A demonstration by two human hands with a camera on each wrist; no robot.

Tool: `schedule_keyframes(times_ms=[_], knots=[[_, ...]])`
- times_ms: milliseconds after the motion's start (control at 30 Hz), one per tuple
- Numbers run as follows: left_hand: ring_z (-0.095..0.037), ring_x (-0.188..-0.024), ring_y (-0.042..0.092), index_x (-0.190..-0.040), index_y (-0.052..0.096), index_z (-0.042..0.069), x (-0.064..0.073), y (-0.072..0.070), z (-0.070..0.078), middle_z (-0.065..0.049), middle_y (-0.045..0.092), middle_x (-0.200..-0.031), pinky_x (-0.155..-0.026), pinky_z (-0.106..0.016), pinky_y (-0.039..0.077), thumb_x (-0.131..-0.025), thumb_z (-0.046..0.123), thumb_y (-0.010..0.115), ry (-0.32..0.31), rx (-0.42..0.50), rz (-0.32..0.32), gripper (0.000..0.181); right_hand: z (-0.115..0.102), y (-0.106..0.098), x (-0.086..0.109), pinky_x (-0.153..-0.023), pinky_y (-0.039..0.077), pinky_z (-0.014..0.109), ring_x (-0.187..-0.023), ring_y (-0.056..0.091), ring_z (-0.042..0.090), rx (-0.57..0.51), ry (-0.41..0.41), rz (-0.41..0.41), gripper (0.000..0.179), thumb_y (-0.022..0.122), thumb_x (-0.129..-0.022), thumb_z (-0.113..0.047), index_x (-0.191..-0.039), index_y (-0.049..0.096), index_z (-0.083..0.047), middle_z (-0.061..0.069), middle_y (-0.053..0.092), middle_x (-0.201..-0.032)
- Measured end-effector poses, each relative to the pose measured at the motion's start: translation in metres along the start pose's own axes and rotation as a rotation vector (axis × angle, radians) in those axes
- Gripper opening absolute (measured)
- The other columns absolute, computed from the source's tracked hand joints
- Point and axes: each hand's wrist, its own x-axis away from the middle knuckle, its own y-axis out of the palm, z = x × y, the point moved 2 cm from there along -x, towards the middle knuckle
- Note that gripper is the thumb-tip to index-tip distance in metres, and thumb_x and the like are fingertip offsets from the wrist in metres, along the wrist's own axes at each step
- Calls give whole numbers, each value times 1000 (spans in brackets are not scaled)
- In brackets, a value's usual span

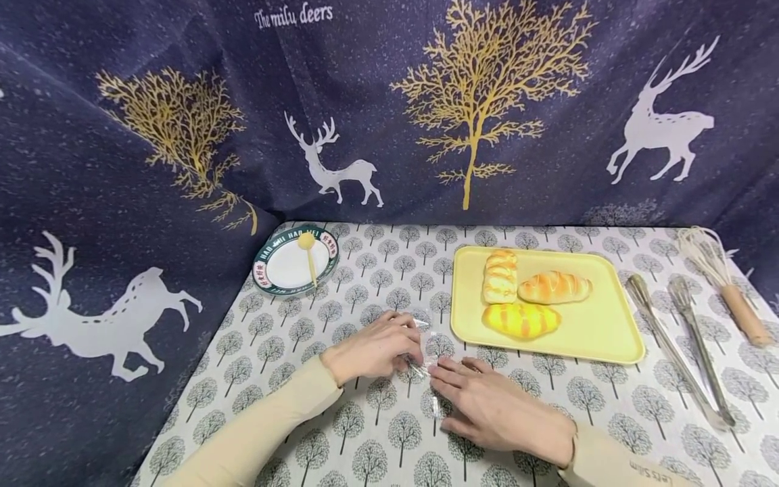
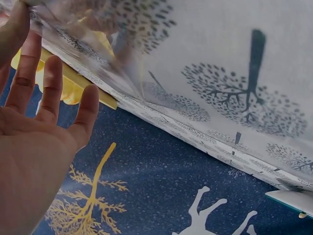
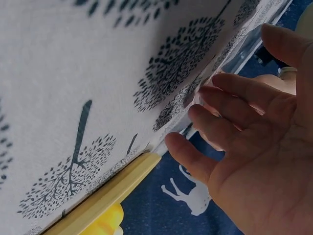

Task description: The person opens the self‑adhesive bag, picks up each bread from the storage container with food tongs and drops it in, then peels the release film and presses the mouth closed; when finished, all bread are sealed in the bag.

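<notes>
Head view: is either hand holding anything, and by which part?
The left hand appears to pinch the clear plastic at its left side, exact spot hidden; the right hand shows no grip.

Dark blue backdrop cloth [image 1: 365,74]: white words "The milu deers" printed near top, left of middle, slightly slanting. Plate [image 1: 282,267]: on green rim, pale capital letters; "HAO WEI" can be read along far edge, "HAO" also at left; near edge letters too small to read surely. Red panels [image 1: 329,244] on same rim: small white Chinese characters, not clear enough. Right sleeve [image 1: 608,453]: dark letters near cuff, seemingly "Lets Slim". Left sleeve [image 1: 286,406]: faint mark, unreadable.
</notes>
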Motion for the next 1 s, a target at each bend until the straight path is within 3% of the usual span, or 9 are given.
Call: schedule_keyframes(times_ms=[200, 367, 567, 767, 900, 1000], knots=[[-4, -104, 59, -97, 81, 27, 2, 3, -1, 18, 79, -100, -109, -33, 51, -87, 10, 87, 16, -3, 32, 21, 3, -2, 1, -129, 43, 56, -154, 54, 32, 4, 22, 41, 67, 57, -107, -57, -155, 59, -9, 8, 52, -168], [-5, -106, 61, -96, 81, 27, 5, 5, -3, 17, 78, -100, -108, -33, 50, -88, 16, 88, 14, -6, 72, 15, 5, -3, 2, -127, 45, 57, -150, 58, 35, -7, 32, 72, 63, 59, -108, -53, -152, 62, -8, 12, 57, -164], [-6, -106, 61, -97, 82, 26, 7, 2, -3, 15, 76, -100, -107, -32, 51, -89, 17, 88, 4, 18, 95, 13, 6, -4, 0, -122, 51, 57, -144, 63, 33, 0, 41, 140, 59, 71, -102, -45, -149, 64, -9, 11, 64, -156], [-6, -101, 59, -95, 81, 25, 8, 1, -2, 14, 75, -98, -105, -32, 52, -89, 20, 88, 2, 46, 137, 10, 7, -6, -3, -106, 62, 47, -118, 72, 22, -12, 40, 260, 50, 85, -92, -32, -137, 72, -14, 4, 77, -128], [-5, -97, 56, -95, 80, 24, 8, 2, -2, 14, 74, -96, -100, -30, 52, -89, 29, 87, 1, 36, 154, 11, 8, -6, -5, -100, 63, 45, -105, 72, 18, -66, 57, 280, 43, 85, -92, -27, -132, 75, -14, -1, 80, -111], [-6, -98, 57, -96, 80, 23, 9, 1, -1, 12, 75, -100, -102, -31, 52, -89, 34, 87, -21, 48, 126, 14, 8, -6, -7, -100, 63, 45, -101, 74, 16, -129, 43, 280, 40, 83, -93, -22, -131, 75, -12, -1, 81, -108]])
